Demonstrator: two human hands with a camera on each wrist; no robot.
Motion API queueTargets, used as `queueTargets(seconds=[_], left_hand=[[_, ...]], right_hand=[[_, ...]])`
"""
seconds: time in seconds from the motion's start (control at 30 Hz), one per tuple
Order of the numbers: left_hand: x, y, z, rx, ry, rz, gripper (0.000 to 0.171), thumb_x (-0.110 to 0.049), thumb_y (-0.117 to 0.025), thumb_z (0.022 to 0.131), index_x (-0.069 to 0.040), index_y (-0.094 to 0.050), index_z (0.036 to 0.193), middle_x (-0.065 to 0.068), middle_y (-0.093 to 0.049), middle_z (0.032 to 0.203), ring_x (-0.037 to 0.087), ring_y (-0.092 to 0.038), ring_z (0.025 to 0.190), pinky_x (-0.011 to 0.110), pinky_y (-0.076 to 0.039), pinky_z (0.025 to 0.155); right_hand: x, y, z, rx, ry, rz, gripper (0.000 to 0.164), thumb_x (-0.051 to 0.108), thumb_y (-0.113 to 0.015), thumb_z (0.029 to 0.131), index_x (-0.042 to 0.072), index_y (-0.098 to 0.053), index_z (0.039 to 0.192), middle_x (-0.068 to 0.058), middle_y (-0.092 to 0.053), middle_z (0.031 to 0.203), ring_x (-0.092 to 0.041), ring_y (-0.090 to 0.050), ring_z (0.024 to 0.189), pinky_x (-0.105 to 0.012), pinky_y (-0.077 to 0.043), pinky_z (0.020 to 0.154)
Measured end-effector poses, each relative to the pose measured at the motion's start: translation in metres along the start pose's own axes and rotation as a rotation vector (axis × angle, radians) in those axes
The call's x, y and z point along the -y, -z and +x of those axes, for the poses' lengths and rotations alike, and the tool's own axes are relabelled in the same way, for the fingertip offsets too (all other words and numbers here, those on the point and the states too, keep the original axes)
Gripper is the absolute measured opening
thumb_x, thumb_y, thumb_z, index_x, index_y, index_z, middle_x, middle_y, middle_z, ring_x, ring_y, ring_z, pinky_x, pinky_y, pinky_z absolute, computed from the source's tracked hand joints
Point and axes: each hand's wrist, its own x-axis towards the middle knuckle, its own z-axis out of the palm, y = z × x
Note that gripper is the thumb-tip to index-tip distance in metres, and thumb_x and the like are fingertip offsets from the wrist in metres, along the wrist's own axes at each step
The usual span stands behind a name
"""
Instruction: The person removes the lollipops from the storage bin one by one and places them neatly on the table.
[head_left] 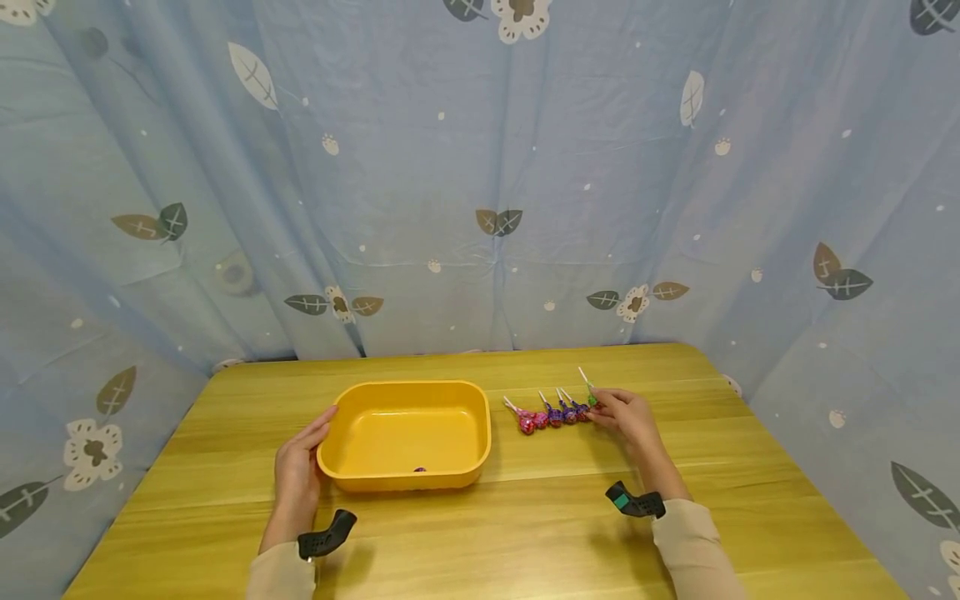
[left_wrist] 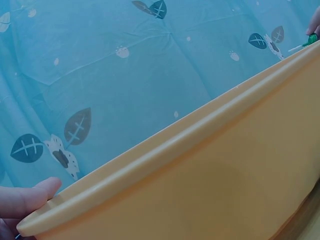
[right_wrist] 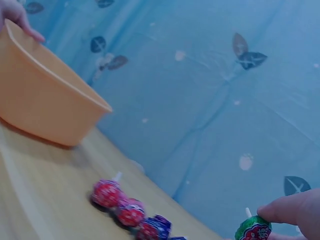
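Note:
My left hand (head_left: 297, 468) holds the left end of a yellow plastic basin (head_left: 405, 482), with a finger over its rim in the left wrist view. A small purple-wrapped piece (head_left: 420, 469) shows inside near the front wall, mostly hidden by it. To the right, my right hand (head_left: 628, 417) pinches a green-wrapped lollipop (right_wrist: 253, 229), its white stick pointing up and away. Beside that hand, pink lollipops (head_left: 527, 423) and purple lollipops (head_left: 556, 415) lie in a row on the table, sticks toward the back.
The wooden table (head_left: 480, 542) carries the basin and the lollipop row. A blue curtain (head_left: 420, 183) with leaf and flower prints hangs behind it and along both sides. Each wrist wears a black camera mount (head_left: 327, 535).

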Motion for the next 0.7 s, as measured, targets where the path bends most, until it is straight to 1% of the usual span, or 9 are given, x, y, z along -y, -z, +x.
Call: queueTargets(seconds=[0.17,0.23,0.37,0.47,0.6,0.7], left_hand=[[0.001,0.001,0.001,-0.004,0.004,-0.008,0.031,-0.008,-0.05,0.101,-0.007,-0.06,0.13,-0.012,-0.068,0.11,0.013,-0.032,0.138,0.027,-0.029,0.11],[0.002,0.001,0.001,-0.002,0.002,-0.008,0.03,-0.008,-0.049,0.101,-0.007,-0.061,0.129,-0.013,-0.068,0.11,0.013,-0.032,0.138,0.027,-0.029,0.11],[0.002,0.0,0.001,-0.004,0.0,-0.002,0.03,-0.008,-0.05,0.101,-0.009,-0.061,0.129,-0.013,-0.068,0.111,0.013,-0.033,0.138,0.027,-0.03,0.11],[0.002,0.0,0.002,-0.013,-0.001,0.01,0.031,-0.009,-0.051,0.101,-0.008,-0.059,0.131,-0.013,-0.068,0.111,0.013,-0.034,0.137,0.027,-0.031,0.109],[0.002,0.0,0.003,-0.026,-0.002,0.021,0.031,-0.009,-0.051,0.101,-0.007,-0.059,0.13,-0.013,-0.069,0.109,0.012,-0.035,0.137,0.026,-0.031,0.109],[0.002,0.0,0.003,-0.022,-0.004,0.019,0.03,-0.008,-0.051,0.101,-0.007,-0.06,0.129,-0.014,-0.069,0.108,0.012,-0.034,0.137,0.027,-0.03,0.11]], right_hand=[[0.003,0.012,0.003,-0.027,-0.005,0.017,0.049,0.021,-0.058,0.098,-0.013,-0.048,0.133,-0.018,-0.059,0.104,-0.013,-0.067,0.077,-0.032,-0.055,0.084],[0.003,0.018,0.003,-0.044,-0.014,0.027,0.05,0.021,-0.058,0.098,-0.013,-0.047,0.134,-0.015,-0.059,0.103,-0.013,-0.067,0.077,-0.03,-0.055,0.082],[0.001,0.03,0.004,-0.073,-0.034,0.059,0.053,0.021,-0.057,0.098,-0.013,-0.043,0.137,-0.012,-0.058,0.102,-0.012,-0.066,0.079,-0.032,-0.054,0.085],[-0.002,0.039,0.006,-0.105,-0.036,0.056,0.053,0.02,-0.057,0.099,-0.013,-0.042,0.137,-0.013,-0.057,0.102,-0.012,-0.066,0.078,-0.033,-0.054,0.086],[-0.009,0.045,0.009,-0.154,-0.039,0.035,0.051,0.018,-0.057,0.098,-0.016,-0.043,0.134,-0.013,-0.056,0.1,-0.01,-0.064,0.075,-0.031,-0.055,0.082],[-0.014,0.048,0.011,-0.185,-0.049,0.032,0.05,0.015,-0.058,0.097,-0.018,-0.044,0.132,-0.011,-0.057,0.093,-0.009,-0.064,0.071,-0.028,-0.057,0.076]])
